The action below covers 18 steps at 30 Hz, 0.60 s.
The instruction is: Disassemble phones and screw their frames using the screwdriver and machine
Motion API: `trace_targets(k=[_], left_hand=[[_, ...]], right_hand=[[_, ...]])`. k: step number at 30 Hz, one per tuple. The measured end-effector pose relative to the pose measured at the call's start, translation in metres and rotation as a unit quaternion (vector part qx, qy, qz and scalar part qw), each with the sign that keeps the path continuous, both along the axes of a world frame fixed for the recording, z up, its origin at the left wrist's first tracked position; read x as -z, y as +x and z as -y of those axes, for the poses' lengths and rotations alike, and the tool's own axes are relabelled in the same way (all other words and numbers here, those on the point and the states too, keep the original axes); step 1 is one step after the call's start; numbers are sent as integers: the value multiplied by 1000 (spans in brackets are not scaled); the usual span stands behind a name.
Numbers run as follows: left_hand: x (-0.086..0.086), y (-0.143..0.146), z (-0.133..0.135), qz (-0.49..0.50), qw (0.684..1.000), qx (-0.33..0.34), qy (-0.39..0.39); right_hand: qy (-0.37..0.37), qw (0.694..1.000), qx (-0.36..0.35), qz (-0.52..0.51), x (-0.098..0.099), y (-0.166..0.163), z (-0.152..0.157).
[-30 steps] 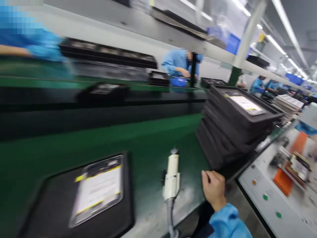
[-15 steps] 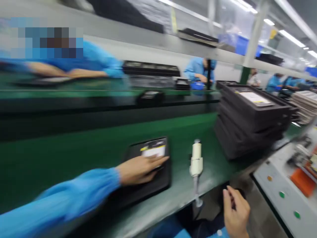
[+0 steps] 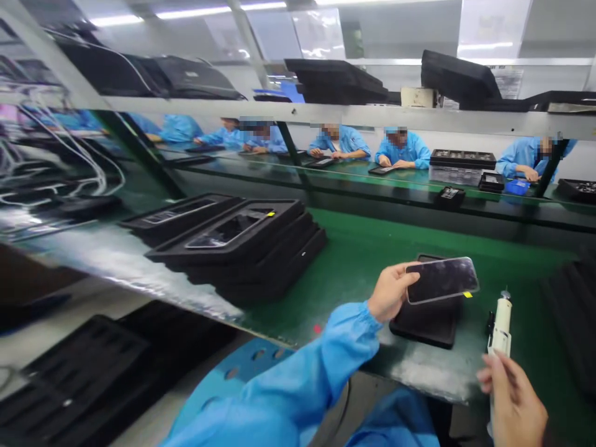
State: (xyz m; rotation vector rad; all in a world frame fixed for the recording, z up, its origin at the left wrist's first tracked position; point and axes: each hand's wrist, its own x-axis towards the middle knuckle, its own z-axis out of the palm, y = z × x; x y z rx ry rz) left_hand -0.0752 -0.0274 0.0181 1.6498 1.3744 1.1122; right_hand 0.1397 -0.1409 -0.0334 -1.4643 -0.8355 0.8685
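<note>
My left hand [image 3: 390,290] grips the left edge of a dark phone [image 3: 441,280] with a small yellow tab, held just above a black tray [image 3: 426,323] that lies on the green belt [image 3: 354,261]. My right hand [image 3: 514,403] is at the lower right, fingers curled near the base of a white electric screwdriver [image 3: 500,326] that stands upright at the belt's front edge. Whether it grips the tool is hidden.
A stack of black trays [image 3: 242,245] sits on the belt to my left. More trays [image 3: 69,372] lie on a lower surface at bottom left. Several people in blue coats [image 3: 400,149] work along the far side. A shelf [image 3: 326,115] overhead carries black trays.
My view has swung left. My left hand has lifted the phone out of the black tray. My right hand has come up to the screwdriver's base.
</note>
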Motion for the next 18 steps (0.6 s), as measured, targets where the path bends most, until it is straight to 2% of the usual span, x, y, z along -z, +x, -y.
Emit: trace_targets(k=[1,2,4,6,8,9,10,11,13,14,16,18], left_hand=[[3,6,14,116,992,17,-50],[7,13,27,239,965,30,-106],[17,31,51,429,878,45,-207],[28,49,69,498,819,69,-277],[38,63,80,509,782,119,-341],[42,68,84,495,775,142,-366],[45,72,86,471,785,153,-372],[47,76,86,439,810,160,-354],[47,85,85,373,869,192,-264],[46,90,83,352,883,226,-211],[45,102,77,354,872,302,-148],[46,114,71,413,833,330,-164]], right_hand=[[1,996,-53,-69,-1,-1,-12],[13,984,-105,-141,-3,-3,-22],[72,948,-173,-257,-10,-2,-37],[150,923,-183,-304,-21,1,-43],[209,917,-160,-299,-32,8,-42],[222,919,-147,-292,-37,11,-41],[223,923,-130,-286,-41,14,-40],[211,931,-109,-278,-44,16,-39],[165,950,-64,-258,-48,17,-42],[137,959,-39,-246,-48,16,-45],[89,975,5,-205,-50,13,-51],[60,985,10,-159,-52,13,-55]])
